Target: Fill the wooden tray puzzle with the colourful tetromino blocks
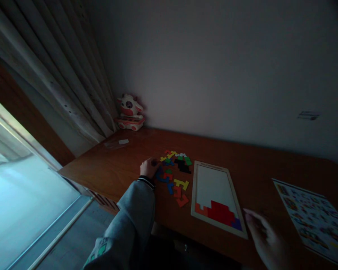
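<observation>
My left hand (149, 167) is at the left edge of a spread of colored puzzle pieces, its fingers curled in close to a dark blue piece (161, 176); what the fingertips hold, if anything, is hidden. Around it lie a yellow piece (181, 183), orange pieces (181, 201), black pieces (183, 166) and several others. To the right is a wooden puzzle frame (195, 187) with a pale base. Orange, red (220, 213) and purple pieces lie along its near end. Beside the frame's lower right corner, my right hand (263, 236) has its fingers loosely apart, holding nothing visible.
A printed sheet (312, 221) with colorful pictures lies at the right of the brown table (146, 144). At the far left corner stands a cow-shaped toy (129, 112), with a small white paper (123, 141) in front. Curtains (53, 67) hang on the left.
</observation>
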The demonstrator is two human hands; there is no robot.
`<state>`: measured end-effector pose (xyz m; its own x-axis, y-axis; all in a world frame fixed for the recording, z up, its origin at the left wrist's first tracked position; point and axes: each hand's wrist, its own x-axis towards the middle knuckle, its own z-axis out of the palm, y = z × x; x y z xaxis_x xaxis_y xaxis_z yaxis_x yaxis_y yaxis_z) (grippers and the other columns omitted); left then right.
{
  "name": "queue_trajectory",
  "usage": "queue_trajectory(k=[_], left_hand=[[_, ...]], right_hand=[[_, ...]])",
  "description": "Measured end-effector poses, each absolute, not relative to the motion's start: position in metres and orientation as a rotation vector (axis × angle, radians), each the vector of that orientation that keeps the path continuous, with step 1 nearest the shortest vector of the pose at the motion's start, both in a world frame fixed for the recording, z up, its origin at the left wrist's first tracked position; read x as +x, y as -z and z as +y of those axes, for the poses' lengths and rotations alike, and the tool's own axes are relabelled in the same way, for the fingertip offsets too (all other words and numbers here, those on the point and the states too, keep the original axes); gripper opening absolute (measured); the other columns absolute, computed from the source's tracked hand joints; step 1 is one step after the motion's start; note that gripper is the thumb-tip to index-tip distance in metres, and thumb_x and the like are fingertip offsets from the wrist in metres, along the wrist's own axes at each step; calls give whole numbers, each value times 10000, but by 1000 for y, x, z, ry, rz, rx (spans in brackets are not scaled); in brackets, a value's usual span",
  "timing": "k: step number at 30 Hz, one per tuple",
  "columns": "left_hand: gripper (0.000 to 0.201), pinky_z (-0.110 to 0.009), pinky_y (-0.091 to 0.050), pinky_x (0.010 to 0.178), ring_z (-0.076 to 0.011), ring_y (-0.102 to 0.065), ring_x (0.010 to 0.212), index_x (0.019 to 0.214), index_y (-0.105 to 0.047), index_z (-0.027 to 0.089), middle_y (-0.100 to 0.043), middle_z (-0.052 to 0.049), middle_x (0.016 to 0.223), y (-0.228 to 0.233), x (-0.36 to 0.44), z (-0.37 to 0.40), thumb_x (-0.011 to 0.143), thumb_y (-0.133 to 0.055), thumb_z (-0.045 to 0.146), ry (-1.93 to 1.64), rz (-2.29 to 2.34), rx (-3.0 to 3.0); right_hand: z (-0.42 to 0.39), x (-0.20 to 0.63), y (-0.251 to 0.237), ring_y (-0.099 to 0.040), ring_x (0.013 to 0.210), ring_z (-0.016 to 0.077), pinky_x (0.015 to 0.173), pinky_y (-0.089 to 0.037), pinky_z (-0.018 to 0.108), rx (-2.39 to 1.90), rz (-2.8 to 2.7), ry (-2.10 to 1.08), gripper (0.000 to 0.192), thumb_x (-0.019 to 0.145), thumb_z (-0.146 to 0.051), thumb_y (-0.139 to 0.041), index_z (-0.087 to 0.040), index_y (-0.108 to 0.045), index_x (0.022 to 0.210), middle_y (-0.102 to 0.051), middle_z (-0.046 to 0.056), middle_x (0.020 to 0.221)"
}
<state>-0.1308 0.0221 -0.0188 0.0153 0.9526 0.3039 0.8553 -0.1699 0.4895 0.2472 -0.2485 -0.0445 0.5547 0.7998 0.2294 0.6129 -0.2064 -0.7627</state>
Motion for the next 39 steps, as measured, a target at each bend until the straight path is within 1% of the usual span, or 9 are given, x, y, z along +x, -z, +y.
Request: queue_trajectory(k=[5, 9, 15, 18, 22, 26, 29, 34, 39], left_hand=[[262, -254, -520, 794, -200, -697, 920, 1065, -695, 250, -750, -10, 987, 19, -129, 20, 817, -651, 323, -880, 1870, 2128], [291, -279, -525, 833, -208, -698, 943, 1147, -662, 269, -747, -9, 1023, 19, -129, 17, 868, -589, 313, -900, 1847, 2164], [247, -271, -510, 939, -183, -668, 1052, 1115, -669, 274, -706, -1, 1162, 18, -126, 11, 902, -544, 264, -990, 1778, 2222], [222, -257, -523, 946, -167, -679, 1027, 1083, -679, 237, -718, -18, 1125, 15, -112, -10, 914, -553, 306, -1192, 1586, 2230], [199, -301, -584, 863, -181, -708, 942, 1058, -682, 219, -741, -45, 1028, 10, -70, -63, 925, -571, 317, -1509, 1205, 2173], [171, -262, -607, 765, -157, -717, 840, 1076, -672, 227, -750, -54, 951, 8, -22, -115, 925, -591, 242, -1394, 775, 2236], [198, -217, -599, 749, -139, -720, 829, 1114, -658, 230, -748, -51, 926, 10, 2, -138, 953, -543, 218, -1183, 511, 2292], [196, -188, -581, 754, -123, -713, 816, 1115, -637, 219, -734, -47, 904, 13, 22, -154, 961, -518, 195, -1075, 431, 2311], [255, -204, -575, 781, -128, -695, 879, 1188, -592, 234, -720, -55, 982, 12, 29, -157, 957, -512, 160, -1071, 421, 2348]], right_hand=[[-250, 247, 45, -698, 866, 277, 706, -571, 359, -1912, -1165, -268, 503, 810, -656, -513, -231, -691, 1011, -727, 117, 1048], [-252, 243, 43, -693, 900, 266, 762, -567, 356, -1862, -1192, -262, 474, 829, -635, -511, -230, -678, 1011, -723, 107, 1057], [-251, 236, 36, -693, 906, 253, 782, -572, 353, -1828, -1206, -251, 426, 860, -597, -500, -239, -667, 1017, -728, 98, 1046], [-253, 234, 35, -699, 903, 250, 776, -580, 346, -1799, -1203, -253, 411, 867, -587, -502, -240, -665, 1015, -735, 96, 1028], [-257, 232, 35, -716, 898, 256, 730, -595, 338, -1783, -1249, -206, 362, 891, -541, -501, -248, -678, 1009, -748, 90, 1010], [-255, 223, 28, -724, 900, 242, 780, -598, 345, -1597, -1427, -133, 253, 890, -428, -564, -267, -677, 1050, -752, 62, 1013], [-250, 216, 20, -732, 825, 207, 708, -612, 290, -1460, -1533, -169, 256, 872, -361, -617, -282, -660, 1112, -751, 44, 984], [-245, 215, 17, -720, 885, 196, 759, -604, 267, -1410, -1634, -279, 188, 886, -322, -614, -293, -695, 1054, -737, 38, 991], [-246, 219, 21, -716, 844, 198, 748, -598, 275, -1403, -1561, -323, 120, 884, -342, -620, -269, -710, 916, -735, 45, 913]])
